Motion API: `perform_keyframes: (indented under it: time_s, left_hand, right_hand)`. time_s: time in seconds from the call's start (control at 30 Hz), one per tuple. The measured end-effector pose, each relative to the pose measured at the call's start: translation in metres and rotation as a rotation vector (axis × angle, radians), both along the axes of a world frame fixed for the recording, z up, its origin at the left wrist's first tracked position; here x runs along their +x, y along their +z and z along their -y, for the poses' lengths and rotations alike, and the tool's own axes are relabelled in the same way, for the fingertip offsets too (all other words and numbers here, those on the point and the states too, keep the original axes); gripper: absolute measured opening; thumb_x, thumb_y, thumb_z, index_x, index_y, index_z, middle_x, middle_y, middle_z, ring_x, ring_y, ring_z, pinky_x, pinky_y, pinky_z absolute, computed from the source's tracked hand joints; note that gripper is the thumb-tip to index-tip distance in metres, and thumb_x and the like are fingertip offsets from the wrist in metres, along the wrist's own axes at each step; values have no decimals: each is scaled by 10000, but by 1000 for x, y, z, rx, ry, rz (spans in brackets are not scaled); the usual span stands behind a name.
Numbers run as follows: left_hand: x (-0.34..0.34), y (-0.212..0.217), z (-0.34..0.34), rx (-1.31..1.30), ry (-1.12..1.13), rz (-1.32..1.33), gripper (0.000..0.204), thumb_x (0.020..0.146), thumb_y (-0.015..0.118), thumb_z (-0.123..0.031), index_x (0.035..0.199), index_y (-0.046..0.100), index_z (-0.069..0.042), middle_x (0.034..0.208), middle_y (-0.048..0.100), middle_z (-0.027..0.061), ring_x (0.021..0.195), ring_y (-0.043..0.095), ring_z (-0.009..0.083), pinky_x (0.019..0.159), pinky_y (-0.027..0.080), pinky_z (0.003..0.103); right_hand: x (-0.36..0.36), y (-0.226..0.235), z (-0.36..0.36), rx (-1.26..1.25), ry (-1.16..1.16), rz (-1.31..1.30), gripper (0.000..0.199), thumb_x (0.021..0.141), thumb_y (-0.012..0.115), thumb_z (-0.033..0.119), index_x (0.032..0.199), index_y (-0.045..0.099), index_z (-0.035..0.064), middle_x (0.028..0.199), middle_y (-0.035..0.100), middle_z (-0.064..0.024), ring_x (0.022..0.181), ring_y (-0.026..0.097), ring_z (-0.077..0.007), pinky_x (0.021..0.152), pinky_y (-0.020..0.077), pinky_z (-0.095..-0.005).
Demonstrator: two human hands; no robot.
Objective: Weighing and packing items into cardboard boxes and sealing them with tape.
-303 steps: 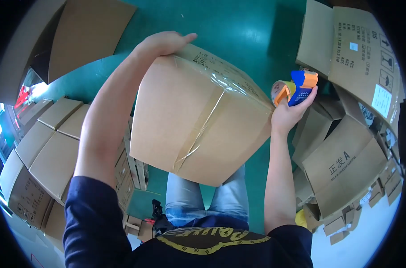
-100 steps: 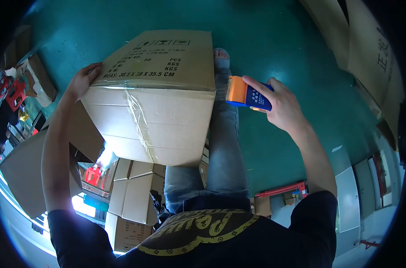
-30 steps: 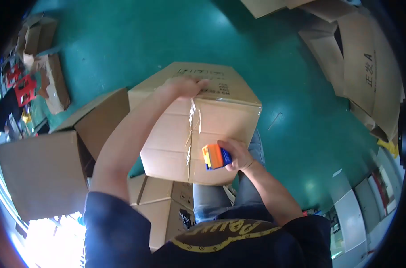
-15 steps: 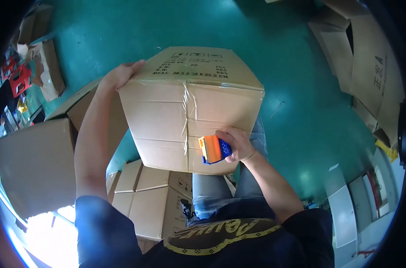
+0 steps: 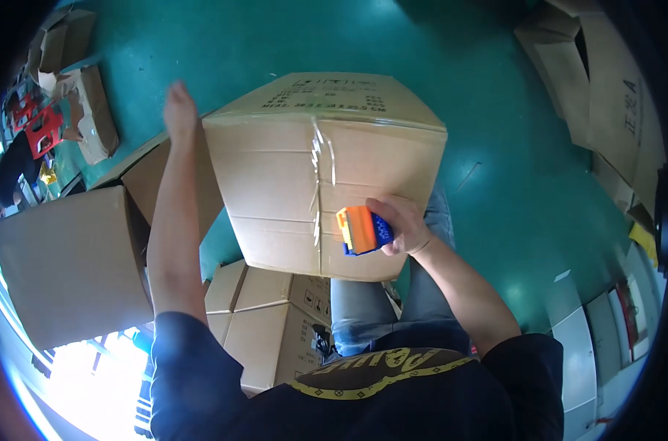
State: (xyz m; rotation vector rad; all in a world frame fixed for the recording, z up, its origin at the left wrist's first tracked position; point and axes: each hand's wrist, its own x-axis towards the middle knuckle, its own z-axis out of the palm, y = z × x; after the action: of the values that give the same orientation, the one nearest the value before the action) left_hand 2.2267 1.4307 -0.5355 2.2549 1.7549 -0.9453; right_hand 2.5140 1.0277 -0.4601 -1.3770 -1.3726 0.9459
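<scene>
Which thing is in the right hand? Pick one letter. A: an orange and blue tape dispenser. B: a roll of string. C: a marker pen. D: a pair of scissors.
A: the right hand grips an orange and blue tape dispenser against the taped seam of the cardboard box.

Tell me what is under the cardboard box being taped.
Below the cardboard box show the person's jeans-clad legs and flat cardboard boxes on the green floor. Whatever lies directly beneath its base is covered.
</scene>
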Motion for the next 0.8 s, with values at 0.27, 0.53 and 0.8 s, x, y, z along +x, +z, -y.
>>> perform_keyframes:
  time_s: [0.27,0.53,0.8]
  left_hand:
    - [281,48,207,33,-812,1017,522,957,434,-517,1224,617,-108,1339,547,158,1289,465,352,1080,327,526]
    - [200,53,158,61,-622,632,510,979,387,-487,1252,617,-123,1247,620,149,1225,527,359,1050,336,576]
    - [71,66,78,-71,225,699,461,1017,363,-442,1314,579,-164,1316,593,107,1222,542,331,1048,384,474]
  right_hand:
    - [8,-8,5,-22,51,15,766,544,689,123,1298,556,131,899,585,-76,757,612,-294,685,526,-380]
    - [16,-11,29,-36,11,48,775,537,704,146,1295,542,126,989,617,-101,811,633,-313,710,532,-394]
    - [21,-15,24,3,157,-57,744,793,708,258,1422,370,46,936,655,-152,751,655,-337,645,538,-400]
